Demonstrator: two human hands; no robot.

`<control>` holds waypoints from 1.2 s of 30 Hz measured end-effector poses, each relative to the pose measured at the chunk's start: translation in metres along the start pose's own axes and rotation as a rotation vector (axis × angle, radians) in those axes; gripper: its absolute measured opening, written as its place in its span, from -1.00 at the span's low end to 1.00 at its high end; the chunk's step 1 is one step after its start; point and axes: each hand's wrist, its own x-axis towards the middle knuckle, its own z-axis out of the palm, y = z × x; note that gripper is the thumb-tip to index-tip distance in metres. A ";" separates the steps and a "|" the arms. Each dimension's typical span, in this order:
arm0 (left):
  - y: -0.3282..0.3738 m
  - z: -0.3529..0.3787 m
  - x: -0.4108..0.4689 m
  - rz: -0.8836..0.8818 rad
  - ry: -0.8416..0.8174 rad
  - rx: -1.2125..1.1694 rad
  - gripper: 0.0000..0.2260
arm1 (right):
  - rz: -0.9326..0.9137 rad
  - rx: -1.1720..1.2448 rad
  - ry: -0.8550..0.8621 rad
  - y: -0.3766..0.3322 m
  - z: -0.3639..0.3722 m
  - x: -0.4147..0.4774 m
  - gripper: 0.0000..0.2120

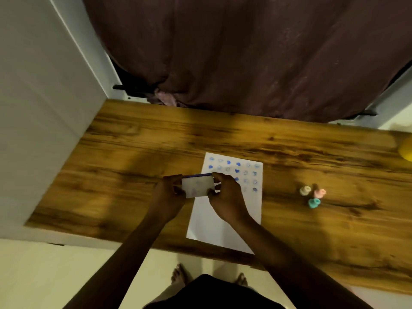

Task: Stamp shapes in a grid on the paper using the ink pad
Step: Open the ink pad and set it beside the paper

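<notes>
A white sheet of paper (225, 221) lies on the wooden table (133, 152), with several blue stamped shapes in rows across its upper part. Above the paper's left edge I hold a small white ink pad case (197, 186) with both hands. My left hand (171, 195) grips its left end and my right hand (225, 195) grips its right end. A thin blue edge shows along the top of the case. Three small stamps stand to the right of the paper: a cream stamp (305, 190), a pink stamp (320, 192) and a teal stamp (314, 202).
A dark maroon curtain (245, 52) hangs behind the table's far edge. A white wall (33, 108) borders the table on the left. A yellow object (406, 150) sits at the right edge. My bare feet (178, 275) show on the pale floor below the near table edge.
</notes>
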 end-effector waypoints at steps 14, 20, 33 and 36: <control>-0.089 -0.052 0.010 -0.107 -0.061 0.019 -0.57 | 0.028 -0.053 -0.158 -0.032 0.096 0.014 -0.46; -0.098 -0.047 0.010 -0.046 -0.088 0.040 -0.50 | 0.045 -0.090 -0.196 -0.027 0.099 0.011 -0.39; -0.107 -0.057 0.014 0.079 -0.127 0.236 -0.61 | -0.180 -0.295 -0.350 -0.024 0.076 0.022 -0.36; -0.108 -0.062 0.018 0.102 -0.163 0.209 -0.58 | -0.201 -0.269 -0.416 -0.025 0.068 0.030 -0.41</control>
